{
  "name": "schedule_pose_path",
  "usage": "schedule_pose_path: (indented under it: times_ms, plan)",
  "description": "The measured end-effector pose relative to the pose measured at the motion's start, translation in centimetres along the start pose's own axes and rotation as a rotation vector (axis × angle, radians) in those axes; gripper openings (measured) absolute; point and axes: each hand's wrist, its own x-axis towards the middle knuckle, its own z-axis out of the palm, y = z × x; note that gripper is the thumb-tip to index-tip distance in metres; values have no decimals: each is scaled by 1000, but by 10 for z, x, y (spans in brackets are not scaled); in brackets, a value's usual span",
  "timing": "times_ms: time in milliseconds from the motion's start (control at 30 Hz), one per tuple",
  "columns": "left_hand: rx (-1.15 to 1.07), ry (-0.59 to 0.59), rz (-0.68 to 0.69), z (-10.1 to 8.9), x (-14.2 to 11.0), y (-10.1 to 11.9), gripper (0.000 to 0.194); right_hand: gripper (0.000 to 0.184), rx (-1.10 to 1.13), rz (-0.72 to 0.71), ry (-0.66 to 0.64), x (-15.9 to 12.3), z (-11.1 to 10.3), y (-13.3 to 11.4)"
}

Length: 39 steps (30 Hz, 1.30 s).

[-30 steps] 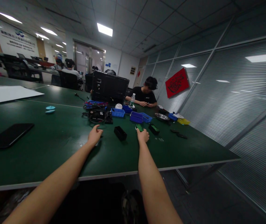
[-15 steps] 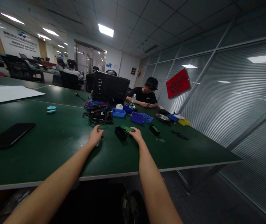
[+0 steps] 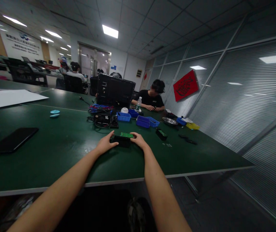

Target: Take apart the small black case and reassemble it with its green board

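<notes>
My left hand (image 3: 106, 142) grips the left end of a black plastic case (image 3: 123, 141), its thumb on the near side and fingers on the far side. A green circuit board (image 3: 126, 135) shows at the top of the case. My right hand (image 3: 138, 140) pinches the right end of that board; whether it also touches the case I cannot tell. To the right stands a second black case (image 3: 160, 135) with a green board (image 3: 162, 132) in it. Small clear pieces (image 3: 168, 145) lie just in front of it.
Beyond my hands are a black power adapter (image 3: 101, 120) with cables, blue trays (image 3: 123, 117), a ball (image 3: 124, 110), a water bottle (image 3: 138, 103) and a monitor (image 3: 116, 90). A steel dish (image 3: 170, 121) stands right. Across the table sits a person (image 3: 150, 98). A black tablet (image 3: 13, 140) lies left.
My left hand has moved right and taken hold of the black case, which has turned to lie more sideways. The circuit board in my right hand has come over the case and levelled.
</notes>
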Motion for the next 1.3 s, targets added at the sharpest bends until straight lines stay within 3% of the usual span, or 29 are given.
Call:
schedule_pose_path:
  times_ms: [233,367,500,700,1133,1300]
  plan:
    - [65,-46,-19,-2,-1,4,74,37,-140,18,146,3,3,-1]
    - [64,-36,-36,-2,0,4,71,45,73,10,303,3,2,-8]
    - [65,-23,-46,-1,1,3,71,53,383,-32,182,0,2,-18]
    - [58,-27,-46,0,2,2,73,44,275,-93,-14,-8,8,-31]
    - [46,-25,-69,-1,2,3,71,40,41,-111,-21,-10,10,-40]
    - [40,-31,-68,-1,1,3,71,47,119,-59,-37,-10,11,-36]
